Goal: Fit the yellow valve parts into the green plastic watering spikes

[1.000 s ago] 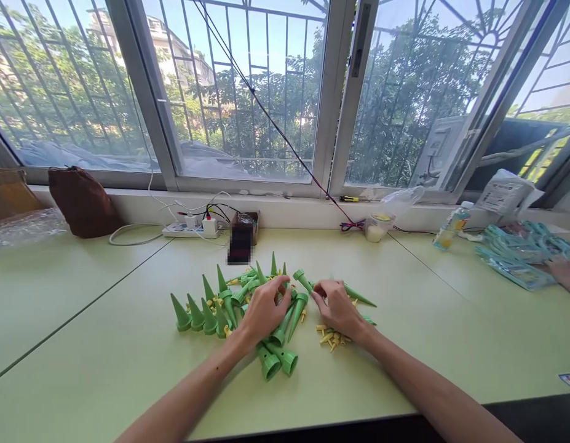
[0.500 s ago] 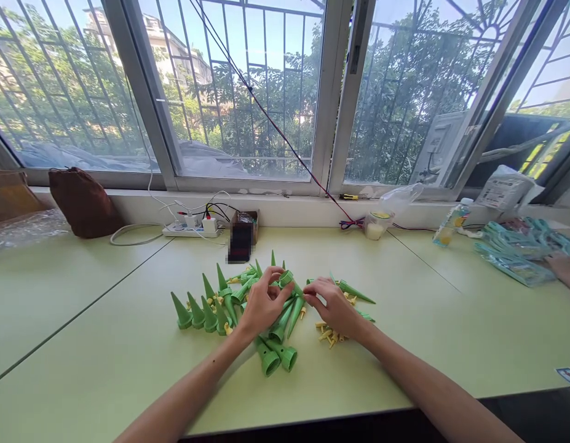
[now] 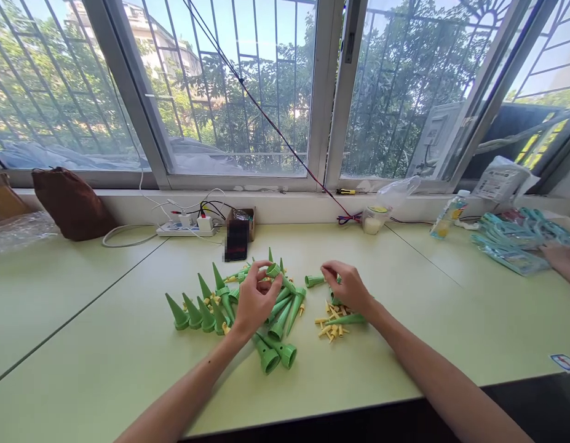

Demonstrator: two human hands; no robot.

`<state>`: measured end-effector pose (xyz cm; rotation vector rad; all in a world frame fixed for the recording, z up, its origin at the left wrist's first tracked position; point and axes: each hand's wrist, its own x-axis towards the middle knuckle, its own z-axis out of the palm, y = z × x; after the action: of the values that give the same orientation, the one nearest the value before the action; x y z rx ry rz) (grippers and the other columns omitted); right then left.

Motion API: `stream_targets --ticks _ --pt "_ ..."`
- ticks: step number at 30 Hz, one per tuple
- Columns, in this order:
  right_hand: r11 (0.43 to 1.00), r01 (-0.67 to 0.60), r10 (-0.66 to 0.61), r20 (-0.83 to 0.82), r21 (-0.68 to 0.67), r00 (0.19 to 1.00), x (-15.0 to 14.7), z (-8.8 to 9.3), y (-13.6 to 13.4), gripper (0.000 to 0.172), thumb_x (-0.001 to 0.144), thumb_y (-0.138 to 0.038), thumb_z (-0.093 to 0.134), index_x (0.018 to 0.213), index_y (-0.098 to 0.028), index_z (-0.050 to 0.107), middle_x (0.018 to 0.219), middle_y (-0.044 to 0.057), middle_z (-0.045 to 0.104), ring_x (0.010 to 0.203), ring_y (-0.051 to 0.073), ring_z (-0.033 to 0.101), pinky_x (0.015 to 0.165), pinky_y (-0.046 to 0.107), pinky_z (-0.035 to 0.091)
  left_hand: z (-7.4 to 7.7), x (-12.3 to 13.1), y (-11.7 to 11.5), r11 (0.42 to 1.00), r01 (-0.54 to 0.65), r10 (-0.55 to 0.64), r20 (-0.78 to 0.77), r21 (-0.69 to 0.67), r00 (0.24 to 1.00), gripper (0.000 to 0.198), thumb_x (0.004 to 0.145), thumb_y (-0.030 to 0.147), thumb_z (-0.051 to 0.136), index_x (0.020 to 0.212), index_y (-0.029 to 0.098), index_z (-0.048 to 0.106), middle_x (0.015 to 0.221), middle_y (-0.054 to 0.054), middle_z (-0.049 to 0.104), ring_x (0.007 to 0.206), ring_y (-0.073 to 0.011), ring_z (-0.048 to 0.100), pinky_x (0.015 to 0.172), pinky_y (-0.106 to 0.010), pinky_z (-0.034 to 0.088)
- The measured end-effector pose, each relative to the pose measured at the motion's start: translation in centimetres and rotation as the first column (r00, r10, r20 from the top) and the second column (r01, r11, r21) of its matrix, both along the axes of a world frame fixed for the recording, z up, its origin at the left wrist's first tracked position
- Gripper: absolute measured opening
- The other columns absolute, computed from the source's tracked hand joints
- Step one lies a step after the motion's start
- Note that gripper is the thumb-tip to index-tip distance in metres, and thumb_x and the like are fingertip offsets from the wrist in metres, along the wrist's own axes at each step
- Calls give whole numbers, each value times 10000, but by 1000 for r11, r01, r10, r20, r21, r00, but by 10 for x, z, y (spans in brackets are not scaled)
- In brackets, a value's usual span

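Observation:
My left hand (image 3: 257, 301) grips a hollow green plastic cone spike (image 3: 274, 271) by its wide collar, the open end facing up toward me. Beneath and beside it lies a heap of similar green cone spikes (image 3: 279, 323). My right hand (image 3: 349, 286) is apart from the left, its thumb and fingertips pinched together; whatever they hold, if anything, is hidden. Below the right hand is a loose pile of small yellow plastic nozzles (image 3: 331, 331), with a green spike (image 3: 347, 320) lying across it. Several green cones (image 3: 178, 312) stand point-up in a row at the left.
Behind the heap a dark phone (image 3: 237, 240) leans on a small box. A power strip (image 3: 186, 229), a brown bag (image 3: 72, 203), a plastic cup (image 3: 374, 220) and a bottle (image 3: 449, 214) line the sill. At right, another person's hand (image 3: 561, 255) touches bagged teal items (image 3: 515, 246).
My right hand has moved right, away from the cone spike in my left hand, to above the yellow nozzles. My left hand still holds its spike, and the view has shifted slightly.

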<state>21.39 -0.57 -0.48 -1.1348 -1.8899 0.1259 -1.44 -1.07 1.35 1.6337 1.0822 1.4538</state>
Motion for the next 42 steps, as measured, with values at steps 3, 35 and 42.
stream_targets --ticks 3,35,42 --pt "1000 -1 1 17 -8 1000 1 -3 1 218 962 -248 439 875 -179 626 737 31 631 643 155 533 644 263 434 -1 0 -1 1000 -16 17 -46 24 999 302 807 384 647 1008 201 514 699 50 564 420 -35 426 404 -147 315" --pt "933 74 110 475 -352 873 74 34 -23 240 858 -70 571 963 -221 724 905 58 638 750 170 602 660 243 428 -5 2 -5 991 -45 72 -229 125 971 258 828 373 610 1019 199 624 652 51 489 456 -65 393 466 -195 335" --pt "890 11 209 428 -455 879 65 23 -19 207 862 -101 584 990 -210 705 916 47 565 791 170 591 706 252 439 -3 1 -6 993 -13 41 -245 115 969 274 834 366 607 1038 186 633 634 53 478 459 -65 366 462 -198 323"
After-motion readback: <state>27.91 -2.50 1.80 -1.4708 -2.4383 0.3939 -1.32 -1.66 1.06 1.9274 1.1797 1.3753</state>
